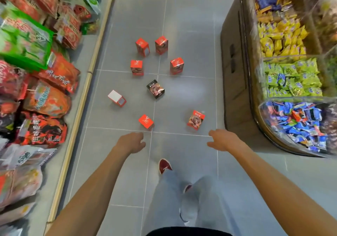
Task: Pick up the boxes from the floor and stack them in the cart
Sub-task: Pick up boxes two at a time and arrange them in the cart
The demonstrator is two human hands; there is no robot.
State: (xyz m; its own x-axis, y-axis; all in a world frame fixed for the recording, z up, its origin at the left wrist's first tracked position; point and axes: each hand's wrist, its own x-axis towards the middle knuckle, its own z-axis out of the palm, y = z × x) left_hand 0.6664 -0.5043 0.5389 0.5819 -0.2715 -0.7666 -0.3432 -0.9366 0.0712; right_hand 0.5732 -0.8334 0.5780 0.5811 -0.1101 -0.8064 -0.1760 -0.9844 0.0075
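While both arms are stretched forward and down, the left hand (134, 142) and right hand (221, 140) are held loosely open, with nothing gripped. Boxes (155, 89) are scattered over the grey tiled floor (191, 35) ahead of the hands; a red box (145, 121) stands just beyond the left hand. Right of the right hand, clear bins (263, 113) are filled with wrapped snacks (295, 124).

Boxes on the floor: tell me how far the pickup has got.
Done: nothing visible; eight boxes sit on the floor, no cart in view. In hand: nothing; left hand, by the nearest red box, and right hand are empty. Left: all eight.
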